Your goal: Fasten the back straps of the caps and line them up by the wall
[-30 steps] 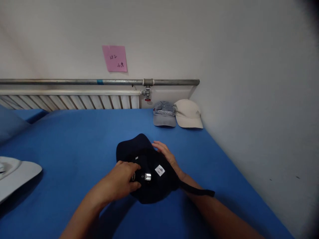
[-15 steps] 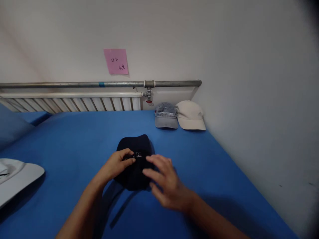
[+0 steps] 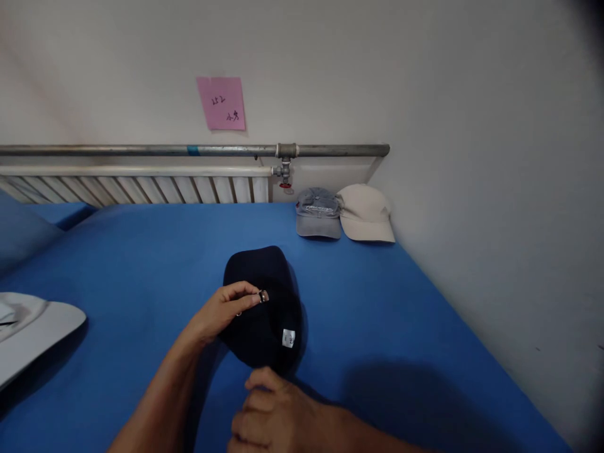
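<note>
A black cap (image 3: 257, 267) lies on the blue surface (image 3: 377, 302), its brim pointing away from me and a white label (image 3: 289, 338) showing inside. At its left side, my left hand (image 3: 229, 308) pinches the strap by a small metal buckle (image 3: 263, 296). My right hand (image 3: 271, 412) is at the cap's near edge, fingers curled, with what they hold, if anything, hidden.
At the back right, a grey cap (image 3: 318, 217) and a cream cap (image 3: 365, 214) sit side by side by the wall. A white cap (image 3: 42, 327) is at the left edge. Behind are a radiator (image 3: 165, 189), a metal pipe (image 3: 226, 150) and a pink note (image 3: 221, 104).
My right hand has moved from the cap's right side down toward me, and its fingers have curled. The cap has opened on its right, baring the label. My left hand stays at the buckle.
</note>
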### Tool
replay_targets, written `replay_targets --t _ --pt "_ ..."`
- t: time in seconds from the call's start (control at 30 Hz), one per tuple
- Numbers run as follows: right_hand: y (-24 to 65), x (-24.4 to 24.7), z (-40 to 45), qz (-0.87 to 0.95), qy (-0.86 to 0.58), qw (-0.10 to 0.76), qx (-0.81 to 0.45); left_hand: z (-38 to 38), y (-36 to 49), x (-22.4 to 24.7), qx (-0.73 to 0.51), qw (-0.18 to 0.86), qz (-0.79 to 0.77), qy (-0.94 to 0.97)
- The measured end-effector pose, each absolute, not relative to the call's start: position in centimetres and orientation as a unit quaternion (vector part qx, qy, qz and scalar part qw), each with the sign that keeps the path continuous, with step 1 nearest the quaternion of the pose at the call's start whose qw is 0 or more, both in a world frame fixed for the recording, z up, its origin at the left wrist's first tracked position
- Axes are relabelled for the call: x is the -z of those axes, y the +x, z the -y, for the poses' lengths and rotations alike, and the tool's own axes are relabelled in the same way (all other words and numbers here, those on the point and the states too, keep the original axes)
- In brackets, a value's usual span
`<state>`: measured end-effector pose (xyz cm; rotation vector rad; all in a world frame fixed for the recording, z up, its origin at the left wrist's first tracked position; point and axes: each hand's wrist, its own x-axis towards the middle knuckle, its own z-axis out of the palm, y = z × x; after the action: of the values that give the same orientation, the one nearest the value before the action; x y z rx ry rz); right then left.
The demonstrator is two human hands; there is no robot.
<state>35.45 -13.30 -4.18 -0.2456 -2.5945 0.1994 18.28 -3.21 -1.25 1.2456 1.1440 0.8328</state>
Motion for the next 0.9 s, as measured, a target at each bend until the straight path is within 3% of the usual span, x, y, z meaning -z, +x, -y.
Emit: replay_targets --t 0.1,0.2,0.3,0.37,0.7,0.9 --pt "35.7 4.0 13.8 0.932 -0.077 0.31 -0.172 3.4 17.8 1.0 -0.365 0.583 -0.483 0.542" --pt "36.8 2.4 13.2 0.852 -0.199 0.345 -0.339 3.6 17.4 0.7 -0.366 0.566 -0.477 0.564" --pt "38.0 0.6 11.4 0.654 -0.355 0.389 -0.543 3.8 17.2 0.5 -0.376 0.555 -0.474 0.571" --pt "38.4 0.3 9.9 0.527 -0.406 0.428 -0.612 3.9 17.1 0.5 -0.382 0.565 -0.461 0.567" --pt "38.7 1.9 7.2 0.423 -0.438 0.403 -0.683 3.7 16.6 1.7 -0.323 0.663 -0.406 0.54" --pt "38.2 2.0 7.1 0.4 -0.378 0.33 -0.767 3.7 17.1 1.6 -0.32 0.679 -0.408 0.52"
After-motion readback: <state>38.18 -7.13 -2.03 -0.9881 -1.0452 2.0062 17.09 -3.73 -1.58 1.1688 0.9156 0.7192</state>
